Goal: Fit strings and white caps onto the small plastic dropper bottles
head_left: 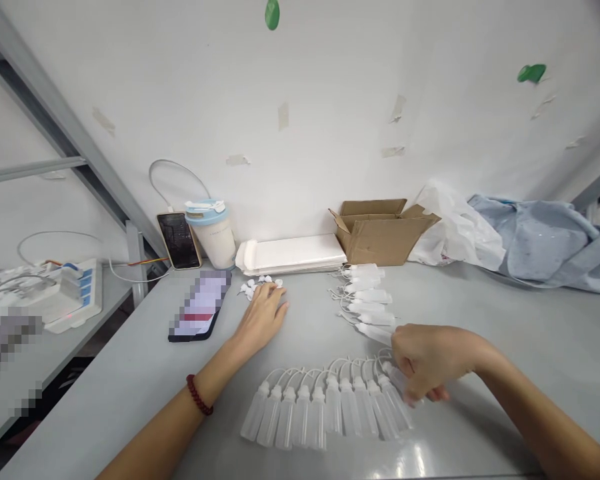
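Observation:
My left hand (pixel 263 312) lies flat on the table with its fingers stretched out, holding nothing. Its fingertips reach the small white plastic pieces (pixel 250 288) at the back. At the front, clear squeeze bottles (pixel 304 419) with white caps and thin looped straps stand side by side in a curved row, lying down. My right hand (pixel 427 360) is bent over the row's right end, its fingers closed on a squeeze bottle (pixel 396 375), partly hidden by the hand. Behind it, a second column of similar bottles (pixel 370 295) lies with caps to the left.
Along the wall are a phone (pixel 180 240) on a cable, a blue-lidded cup (pixel 213 233), a stack of white cartons (pixel 297 255), an open cardboard box (pixel 383 239), a white plastic bag (pixel 453 230) and blue cloth (pixel 545 240). Another phone (pixel 200 307) lies left of my left hand.

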Demonstrator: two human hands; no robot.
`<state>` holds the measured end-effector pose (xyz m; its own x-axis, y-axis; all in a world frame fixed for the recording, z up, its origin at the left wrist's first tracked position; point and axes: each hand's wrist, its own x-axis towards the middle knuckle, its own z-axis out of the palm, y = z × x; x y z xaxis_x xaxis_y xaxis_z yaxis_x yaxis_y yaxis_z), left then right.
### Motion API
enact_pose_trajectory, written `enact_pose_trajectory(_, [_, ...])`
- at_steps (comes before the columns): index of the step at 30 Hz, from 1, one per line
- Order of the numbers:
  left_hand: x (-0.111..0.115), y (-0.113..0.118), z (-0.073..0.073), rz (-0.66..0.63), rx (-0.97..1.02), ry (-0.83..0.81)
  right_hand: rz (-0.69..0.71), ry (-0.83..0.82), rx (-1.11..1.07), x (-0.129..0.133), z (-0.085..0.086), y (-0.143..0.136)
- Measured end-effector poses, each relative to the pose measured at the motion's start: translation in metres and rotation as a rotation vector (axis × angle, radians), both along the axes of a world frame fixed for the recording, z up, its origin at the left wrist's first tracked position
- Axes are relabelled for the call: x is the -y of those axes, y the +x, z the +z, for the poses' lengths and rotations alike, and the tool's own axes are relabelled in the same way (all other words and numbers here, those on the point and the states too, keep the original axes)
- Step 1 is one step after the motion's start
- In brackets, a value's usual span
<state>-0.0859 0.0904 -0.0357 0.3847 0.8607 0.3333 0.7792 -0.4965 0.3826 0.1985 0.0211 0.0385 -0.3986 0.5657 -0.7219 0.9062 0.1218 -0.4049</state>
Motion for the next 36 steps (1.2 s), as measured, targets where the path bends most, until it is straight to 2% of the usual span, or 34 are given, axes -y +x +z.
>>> enact_pose_trajectory(5, [0.005, 0.002, 0.010, 0.016, 0.096, -0.049, -0.029, 0.093, -0.107, -0.002, 0.000, 0.002])
enact_pose_trajectory(10, [0.014, 0.008, 0.024, 0.027, 0.220, -0.149, -0.035, 0.302, -0.343, -0.007, 0.000, -0.001])
enact_pose_trajectory(13, [0.024, 0.014, 0.032, -0.019, 0.293, -0.244, -0.045, 0.429, -0.453, -0.006, 0.001, -0.010])
enact_pose_trajectory(15, [0.031, 0.018, 0.037, -0.096, 0.392, -0.376, -0.062, 0.496, -0.512, -0.006, 0.000, -0.016])
enact_pose_trajectory(18, [0.040, 0.024, 0.041, -0.233, 0.611, -0.660, -0.097, 0.566, -0.566, -0.005, -0.005, -0.025])
enact_pose_trajectory(20, [0.044, 0.027, 0.043, -0.271, 0.697, -0.766, -0.104, 0.594, -0.584, -0.004, -0.009, -0.029])
enact_pose_trajectory(26, [0.048, 0.031, 0.042, -0.215, 0.791, -0.753, -0.028, 0.666, -0.591, 0.001, -0.017, -0.038])
enact_pose_trajectory(31, [0.050, 0.033, 0.039, -0.281, 0.862, -0.764, 0.020, 0.646, -0.575, 0.005, -0.020, -0.043])
enact_pose_trajectory(36, [0.053, 0.034, 0.041, -0.280, 0.828, -0.762, 0.040, 0.634, -0.564, 0.008, -0.021, -0.046])
